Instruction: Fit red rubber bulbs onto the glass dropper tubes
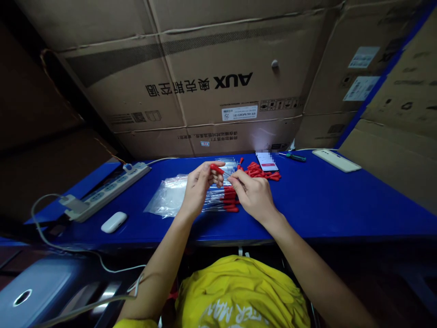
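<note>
Above the middle of the blue table, my left hand (197,186) pinches a red rubber bulb (216,169) between thumb and fingers. My right hand (255,191) grips the thin clear tube (226,173) that meets the bulb's lower end, so both hands are closed on one dropper. Below my hands lies a row of droppers (231,202) with their red bulbs pointing right. Behind my hands are loose clear tubes (229,161). Just beyond my right hand sits a pile of red bulbs (253,170). Clear plastic bags (167,196) lie left, partly hidden by my left hand.
A lit phone (267,161) stands by the bulb pile, with a green-handled screwdriver (294,157) and a pale phone-shaped item (336,160) to its right. At left are a power strip (109,191) and a white earbud case (114,222). A cardboard wall (205,54) closes the back.
</note>
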{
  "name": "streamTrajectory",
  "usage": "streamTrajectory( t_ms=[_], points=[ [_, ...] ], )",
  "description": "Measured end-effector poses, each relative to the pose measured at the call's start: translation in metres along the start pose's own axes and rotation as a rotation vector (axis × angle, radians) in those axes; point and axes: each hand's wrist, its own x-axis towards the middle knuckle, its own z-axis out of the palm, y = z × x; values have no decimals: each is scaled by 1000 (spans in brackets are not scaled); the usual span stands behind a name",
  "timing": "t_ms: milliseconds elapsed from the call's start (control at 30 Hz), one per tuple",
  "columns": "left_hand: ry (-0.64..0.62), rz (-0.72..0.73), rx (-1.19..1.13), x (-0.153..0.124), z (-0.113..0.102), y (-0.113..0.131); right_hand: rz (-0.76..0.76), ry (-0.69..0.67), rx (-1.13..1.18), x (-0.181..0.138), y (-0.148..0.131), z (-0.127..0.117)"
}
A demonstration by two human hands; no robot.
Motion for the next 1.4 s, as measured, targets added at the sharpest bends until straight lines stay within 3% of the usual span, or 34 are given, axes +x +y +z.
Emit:
streamTrajectory(
  t_ms=[300,600,900,1400],
  points=[
    [-84,114,514,-2,-9,8,-8,-137,-7,4,13,-10],
    [-125,30,146,-1,1,3,-26,-205,119,7,22,-12],
    [-39,-64,-45,-2,6,0,-8,-184,201,6,15,-11],
    [71,7,-26,-6,17,-6,37,-146,312,5,1,-6]
  ],
)
